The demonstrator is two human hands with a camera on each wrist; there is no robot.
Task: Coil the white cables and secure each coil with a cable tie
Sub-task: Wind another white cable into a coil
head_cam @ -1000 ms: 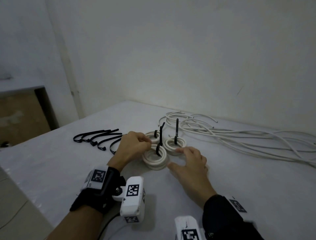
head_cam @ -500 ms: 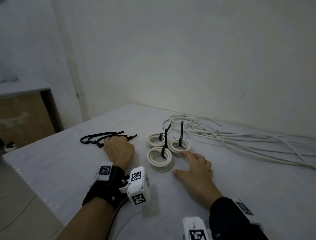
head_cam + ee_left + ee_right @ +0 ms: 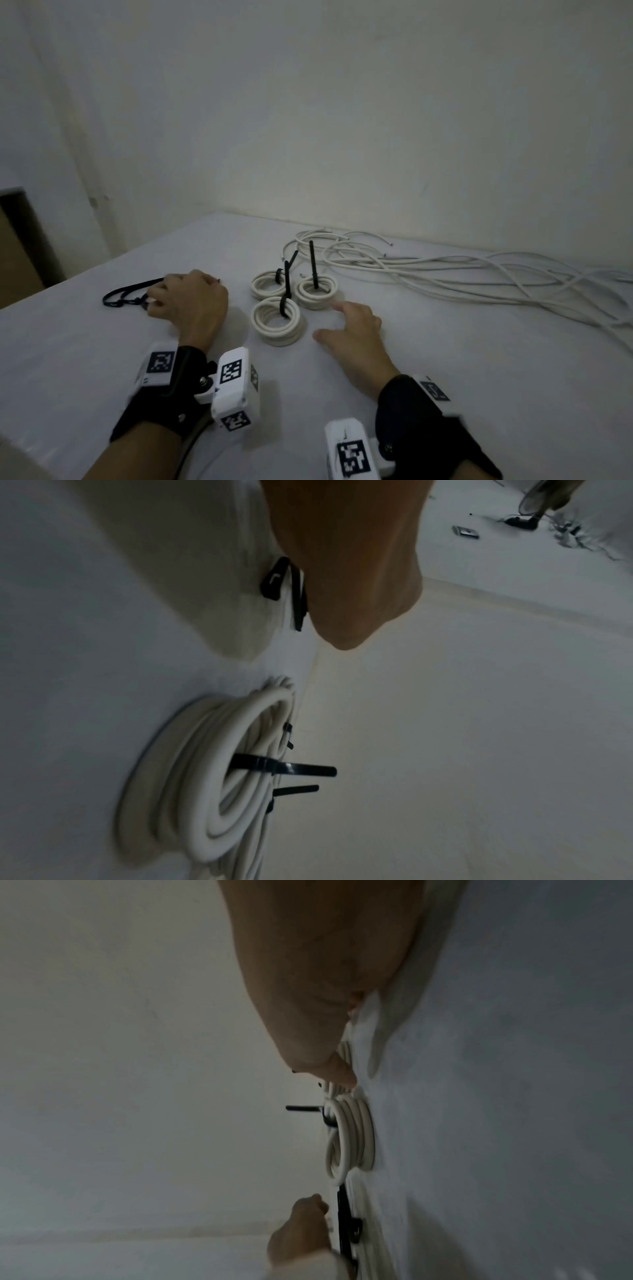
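A white table point(image 3: 479, 394) against a bare wall: the left hand point(image 3: 191, 305) curls over the spare black ties point(image 3: 118, 297), apparently pinching one, while the right hand point(image 3: 356, 334) lies relaxed and empty beside three tied coils point(image 3: 276, 320) — loose cables point(image 3: 479, 277) beyond are not yet coiled, so most work remains.

Each bare forearm wears a black fabric wrist brace point(image 3: 161, 407) carrying white plastic camera blocks point(image 3: 234, 387) printed with black-and-white square markers, a thin cable trailing from the left one.
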